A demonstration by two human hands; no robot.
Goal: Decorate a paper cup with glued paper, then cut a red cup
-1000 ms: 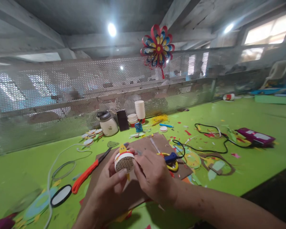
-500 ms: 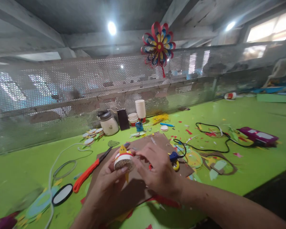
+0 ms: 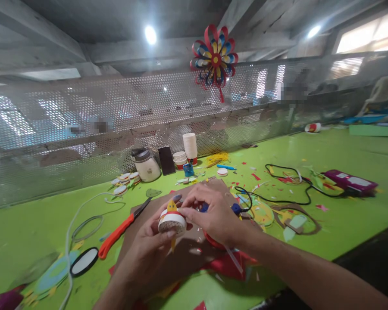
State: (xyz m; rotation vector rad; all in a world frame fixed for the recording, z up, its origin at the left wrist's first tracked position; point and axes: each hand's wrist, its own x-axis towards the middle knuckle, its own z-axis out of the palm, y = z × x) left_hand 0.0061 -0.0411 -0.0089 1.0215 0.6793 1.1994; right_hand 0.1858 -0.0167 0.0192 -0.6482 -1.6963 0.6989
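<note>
My left hand point(image 3: 151, 237) is closed around a small round paper craft point(image 3: 173, 224). This looks like the cut-down base of a white paper cup, tilted toward me, with a red band and yellow pointed pieces above and below. The fingers of my right hand point(image 3: 210, 215) are pinched together at the craft's upper right edge, close to the yellow piece; anything between them is hidden. Under both hands lies a brown cardboard sheet point(image 3: 142, 247). A blue hot glue gun point(image 3: 235, 209) is partly hidden behind my right hand. Red paper point(image 3: 226, 265) lies below it.
An orange-handled knife point(image 3: 116, 237) and a black-rimmed oval point(image 3: 84, 261) lie left. Behind stand a jug point(image 3: 148, 167), a dark phone-like slab point(image 3: 167, 160) and stacked paper cups point(image 3: 190, 146). Paper scraps, a black cord point(image 3: 278, 202) and a purple box point(image 3: 351, 183) are right.
My right hand has closed in on the craft, its fingertips now at the upper edge. The craft has shifted slightly right. More of the red paper shows under my right wrist.
</note>
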